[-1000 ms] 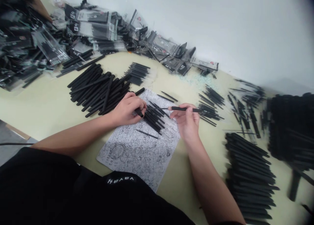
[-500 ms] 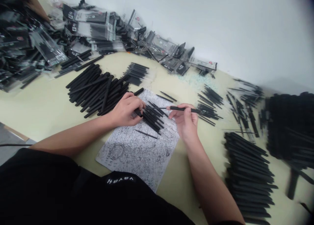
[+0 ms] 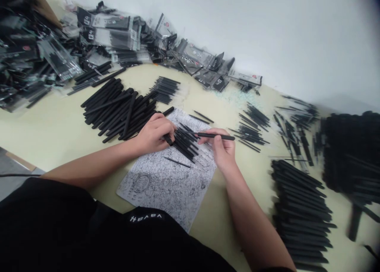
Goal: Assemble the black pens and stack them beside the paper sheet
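Note:
My right hand (image 3: 222, 148) pinches a thin black pen refill (image 3: 214, 136) and holds it level, tip pointing left. My left hand (image 3: 153, 133) is closed on a black pen barrel (image 3: 168, 138) whose end sticks out toward the refill tip. Both hands hover over a scribbled sheet of paper (image 3: 166, 177), where a small pile of black barrels (image 3: 185, 142) lies between them. A single loose refill (image 3: 177, 162) rests lower on the paper.
A big heap of black pens (image 3: 118, 108) lies left of the paper. Rows of pens (image 3: 299, 201) lie at the right, loose refills (image 3: 252, 125) behind my right hand. Packaged pens in clear bags (image 3: 113, 34) line the wall and the far left corner.
My right hand has drawn the refill leftward, closer to the barrel in my left hand. The left hand has stayed almost still.

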`<state>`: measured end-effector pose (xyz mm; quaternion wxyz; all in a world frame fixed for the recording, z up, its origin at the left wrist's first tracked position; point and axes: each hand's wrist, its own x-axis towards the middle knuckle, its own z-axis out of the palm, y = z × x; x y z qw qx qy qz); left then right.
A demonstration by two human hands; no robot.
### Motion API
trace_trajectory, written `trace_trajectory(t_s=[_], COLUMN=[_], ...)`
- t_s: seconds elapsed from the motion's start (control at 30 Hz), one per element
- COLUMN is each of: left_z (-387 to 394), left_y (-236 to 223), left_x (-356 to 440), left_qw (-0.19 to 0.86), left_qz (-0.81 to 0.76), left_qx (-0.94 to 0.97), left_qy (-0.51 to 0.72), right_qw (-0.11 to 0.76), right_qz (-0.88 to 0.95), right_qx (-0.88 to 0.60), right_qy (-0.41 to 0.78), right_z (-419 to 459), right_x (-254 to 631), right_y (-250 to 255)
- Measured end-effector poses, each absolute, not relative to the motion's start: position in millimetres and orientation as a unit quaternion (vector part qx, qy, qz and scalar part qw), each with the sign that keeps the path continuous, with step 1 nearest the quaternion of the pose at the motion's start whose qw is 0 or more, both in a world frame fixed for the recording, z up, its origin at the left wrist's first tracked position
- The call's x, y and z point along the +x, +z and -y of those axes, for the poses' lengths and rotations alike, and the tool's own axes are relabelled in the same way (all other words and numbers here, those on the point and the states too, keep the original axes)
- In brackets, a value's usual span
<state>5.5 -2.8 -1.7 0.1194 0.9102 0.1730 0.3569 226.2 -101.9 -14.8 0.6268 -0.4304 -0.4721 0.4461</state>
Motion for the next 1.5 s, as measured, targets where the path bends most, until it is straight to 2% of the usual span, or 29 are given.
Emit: trace_trajectory(t_s=[0.2, 0.37, 0.83, 1.2, 1.5], left_z=[22, 30, 23, 23, 21], left_y=[5, 2, -9, 2, 1], left_x=[15, 19, 14, 19, 16], left_qw=[0.093, 0.102, 0.152, 0.035, 0.023], left_qz=[-0.124, -0.124, -0.118, -0.191, -0.178], left_qx=[0.925, 0.925, 0.926, 0.937, 0.942], left_qy=[0.348, 0.345, 0.324, 0.292, 0.285], right_qw=[0.562, 0.5, 0.504, 0.488, 0.479], right_qz=[0.539, 0.612, 0.593, 0.593, 0.597], right_qx=[-0.438, -0.475, -0.487, -0.502, -0.524], right_qy=[0.449, 0.387, 0.396, 0.397, 0.374], right_z=[106, 105, 104, 105, 107], right_x=[227, 229, 228, 230, 228], right_y=[-4, 0, 1, 2, 4])
